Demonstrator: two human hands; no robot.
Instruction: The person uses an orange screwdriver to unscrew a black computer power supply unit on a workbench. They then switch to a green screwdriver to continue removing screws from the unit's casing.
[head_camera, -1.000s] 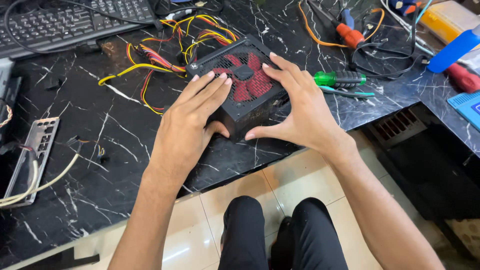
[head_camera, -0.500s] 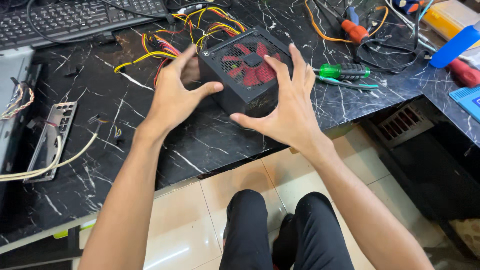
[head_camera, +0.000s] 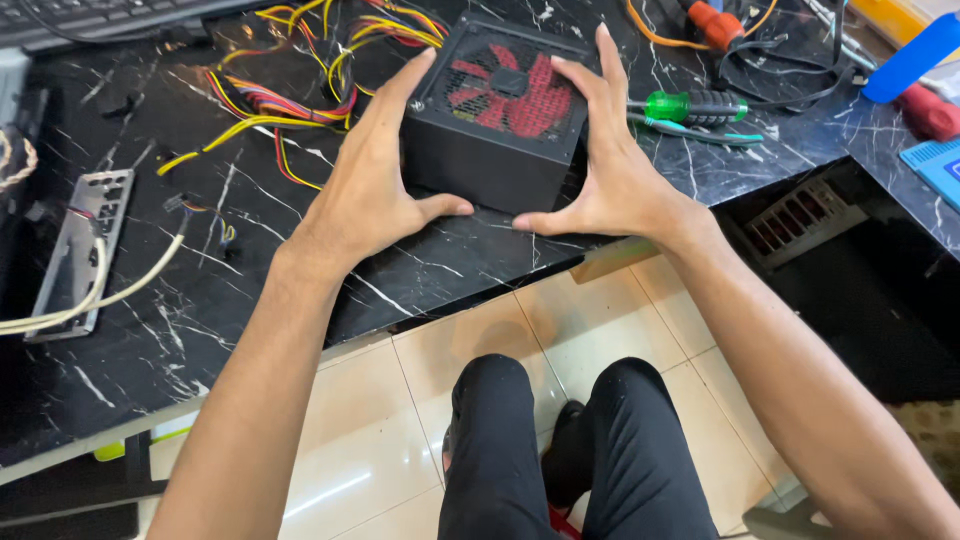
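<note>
both hands clasp a black power supply box (head_camera: 490, 150) with a red fan behind its top grille. the left hand (head_camera: 370, 195) presses the box's left side, fingers spread up the edge, thumb along the near face. the right hand (head_camera: 610, 170) mirrors it on the right side. the box sits between the palms on a black marble table (head_camera: 250, 270). its yellow and red wires (head_camera: 290, 90) trail beyond the left fingertips. a green-handled screwdriver (head_camera: 690, 105) lies just past the right hand.

Single head-worn view, looking steeply down, close over marble table (head_camera: 480, 270) edge
</note>
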